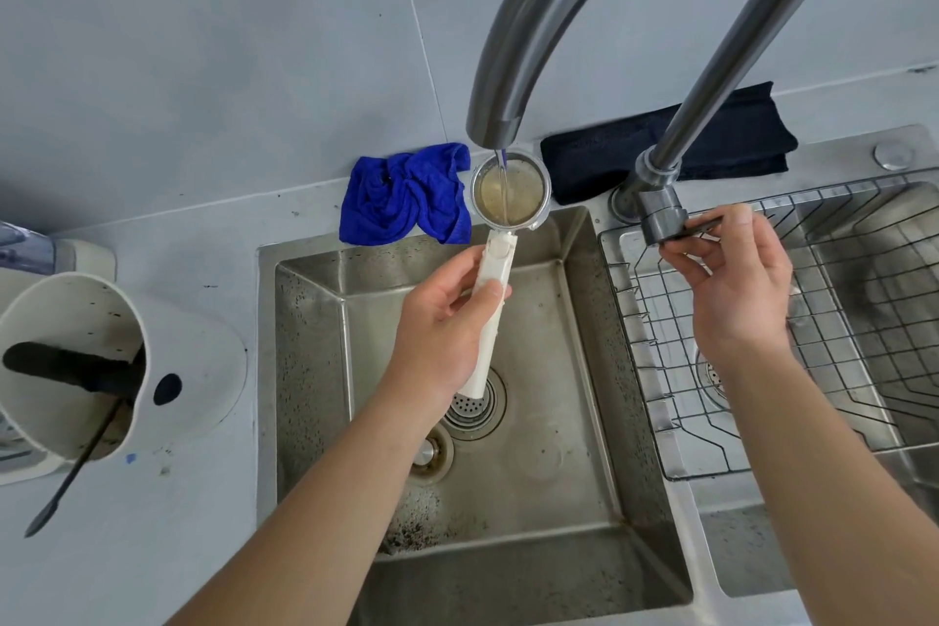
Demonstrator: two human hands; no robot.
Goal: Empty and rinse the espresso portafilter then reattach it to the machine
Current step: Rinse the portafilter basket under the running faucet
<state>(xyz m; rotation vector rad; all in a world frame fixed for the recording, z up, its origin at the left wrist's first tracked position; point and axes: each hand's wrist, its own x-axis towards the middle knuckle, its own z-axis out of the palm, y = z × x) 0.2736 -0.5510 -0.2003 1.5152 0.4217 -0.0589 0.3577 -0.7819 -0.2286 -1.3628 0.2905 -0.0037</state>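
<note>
The portafilter has a white handle point(495, 280) and a round metal basket point(509, 189). My left hand point(447, 315) grips the handle and holds the basket upright under the faucet spout point(495, 127). A thin stream of water runs into the basket, which is filled with brownish water. My right hand point(737, 280) pinches the dark faucet lever point(696, 228) at the faucet base point(660, 203). All of this is above the left sink basin point(549, 447).
A crumpled blue cloth point(406, 198) and a folded black cloth point(660, 147) lie behind the sink. A wire rack point(762, 320) sits in the right basin. A white knock box point(71, 361) with a dark bar stands at left, a black tool point(66, 483) beside it. Coffee grounds dot the basin floor.
</note>
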